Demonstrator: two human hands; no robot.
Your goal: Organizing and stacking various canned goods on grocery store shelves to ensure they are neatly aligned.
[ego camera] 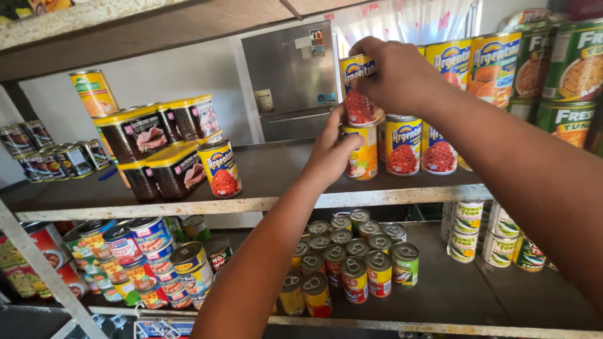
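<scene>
I see a yellow can with red meat picture [359,91] at the front of the middle shelf [276,169], and it sits on top of another yellow can [363,152], so the 2 make a small stack. My right hand [392,75] comes from above and closes around the upper can, the fingers curled over its top rim and pressing its side. My left hand [330,150] reaches up from below, and its fingers are pressed together on the left side of the lower can, with the fingertips touching the place where both cans meet. Just beside the stack, to the right, 2 more cans of the same kind [419,145] stand upright, and behind them there is a row of taller yellow cans [474,59] and green cans [568,63]. More to the left on the same shelf 1 single yellow can [220,168] stands alone, next to dark rectangular tins with yellow lids [160,144]. On the lower shelf [452,295] a group of small round cans [352,257] stands close together, and other cans lie piled at the left side [144,257]. A grey refrigerator [292,78] is behind the shelves.
</scene>
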